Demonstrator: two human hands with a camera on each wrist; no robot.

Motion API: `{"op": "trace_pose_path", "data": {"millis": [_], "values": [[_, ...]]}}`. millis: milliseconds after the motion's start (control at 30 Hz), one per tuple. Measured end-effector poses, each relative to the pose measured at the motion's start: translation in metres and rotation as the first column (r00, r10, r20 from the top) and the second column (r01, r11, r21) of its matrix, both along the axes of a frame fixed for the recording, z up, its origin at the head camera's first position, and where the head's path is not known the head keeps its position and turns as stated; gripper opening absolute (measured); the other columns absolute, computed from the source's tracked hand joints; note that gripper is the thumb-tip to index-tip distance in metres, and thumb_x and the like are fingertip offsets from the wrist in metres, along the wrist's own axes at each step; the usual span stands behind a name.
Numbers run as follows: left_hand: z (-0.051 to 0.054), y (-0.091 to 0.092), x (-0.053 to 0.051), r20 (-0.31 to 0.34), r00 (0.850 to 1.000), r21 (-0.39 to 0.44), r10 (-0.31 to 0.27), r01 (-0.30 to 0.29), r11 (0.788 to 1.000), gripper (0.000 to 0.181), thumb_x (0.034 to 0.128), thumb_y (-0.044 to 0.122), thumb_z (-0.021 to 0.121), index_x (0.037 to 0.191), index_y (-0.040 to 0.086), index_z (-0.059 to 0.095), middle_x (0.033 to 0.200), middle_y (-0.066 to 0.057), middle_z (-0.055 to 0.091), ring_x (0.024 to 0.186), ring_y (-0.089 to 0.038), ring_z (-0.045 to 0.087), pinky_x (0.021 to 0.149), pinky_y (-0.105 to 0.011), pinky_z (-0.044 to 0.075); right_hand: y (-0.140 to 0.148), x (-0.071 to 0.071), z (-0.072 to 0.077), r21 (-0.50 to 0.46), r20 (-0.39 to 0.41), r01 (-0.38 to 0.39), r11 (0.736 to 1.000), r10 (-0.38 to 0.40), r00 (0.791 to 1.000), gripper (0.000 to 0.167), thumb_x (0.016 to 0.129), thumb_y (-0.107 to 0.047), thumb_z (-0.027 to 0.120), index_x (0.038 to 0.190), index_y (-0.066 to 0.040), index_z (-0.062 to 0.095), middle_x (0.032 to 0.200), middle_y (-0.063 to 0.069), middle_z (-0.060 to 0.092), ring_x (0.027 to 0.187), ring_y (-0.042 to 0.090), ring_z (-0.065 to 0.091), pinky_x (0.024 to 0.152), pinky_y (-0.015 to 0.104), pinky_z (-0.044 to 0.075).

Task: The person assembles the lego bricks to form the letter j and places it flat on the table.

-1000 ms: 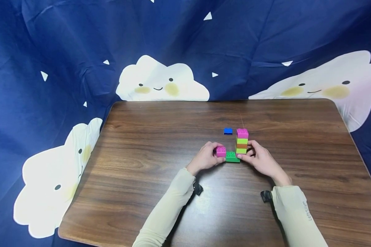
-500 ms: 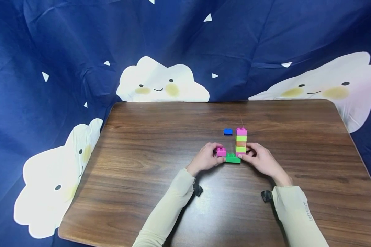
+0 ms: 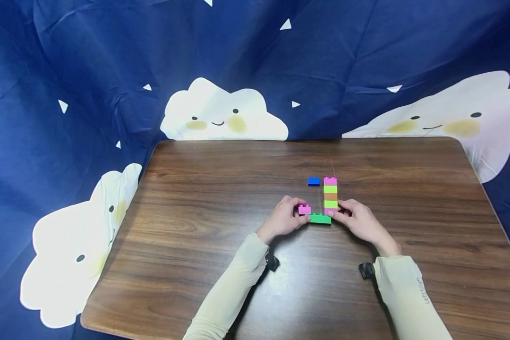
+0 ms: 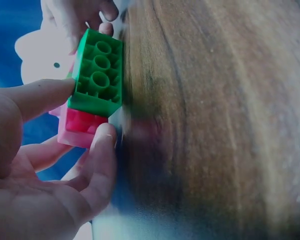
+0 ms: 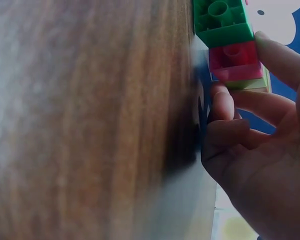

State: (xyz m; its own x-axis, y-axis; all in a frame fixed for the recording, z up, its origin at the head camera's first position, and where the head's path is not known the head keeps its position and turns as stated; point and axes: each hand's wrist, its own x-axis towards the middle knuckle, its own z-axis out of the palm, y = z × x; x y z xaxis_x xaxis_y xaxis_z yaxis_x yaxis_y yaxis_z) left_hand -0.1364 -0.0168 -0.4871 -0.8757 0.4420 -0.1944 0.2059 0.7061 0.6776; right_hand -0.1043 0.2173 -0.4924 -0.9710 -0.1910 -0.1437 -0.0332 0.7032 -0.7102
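A toy brick assembly is held between both hands. Its base is a green brick [image 3: 320, 218], with a pink brick [image 3: 304, 209] overhanging its left end. At the right end rises a tower of pink, lime, orange [image 3: 330, 196], lime and pink bricks. My left hand [image 3: 282, 217] pinches the left end, thumb on the green brick and fingers by the pink one. My right hand [image 3: 361, 221] grips the tower's foot, thumb in front. Hollow undersides of the green brick [image 4: 101, 62] and a pink brick [image 5: 234, 59] show in the wrist views, raised off the table.
A loose blue brick [image 3: 313, 181] lies on the brown wooden table [image 3: 221, 189] behind the assembly, just left of the tower's top as seen from the head. Behind the table's far edge hangs a dark blue curtain [image 3: 314, 61] with white clouds.
The assembly has tilted, so its studded tops show less and its front faces more. The tower's top has shifted slightly left, and its bottom pink brick has come into view. Both hands keep their hold.
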Motion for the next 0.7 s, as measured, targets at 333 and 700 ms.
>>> {"op": "trace_pose_path", "data": {"millis": [333,700], "values": [[0.0001,0.0001,0.0011,-0.017,1.0,0.013,-0.013,0.013,1.0,0.041,0.0857,0.028,0.072,0.122,0.011,0.064,0.092,-0.001,0.053,0.08,-0.007,0.045,0.067,-0.016,0.036,0.0002,0.0002,-0.0003,0.006,0.021,-0.003,1.0,0.003,1.0,0.061,0.096,-0.039,0.056,0.131,0.01,0.052,0.121,0.026,0.06,0.113,0.038,0.055,0.094,0.055,0.043],[-0.0026,-0.0001,0.0024,-0.035,0.999,0.015,-0.011,0.011,1.0,0.042,0.0857,0.031,0.072,0.121,0.01,0.064,0.091,0.0,0.053,0.08,-0.007,0.046,0.068,-0.016,0.037,0.0007,-0.0017,-0.0015,0.029,0.019,-0.014,0.999,0.014,1.0,0.058,0.096,-0.038,0.056,0.128,0.01,0.055,0.119,0.027,0.061,0.111,0.039,0.056,0.092,0.056,0.044]]}}
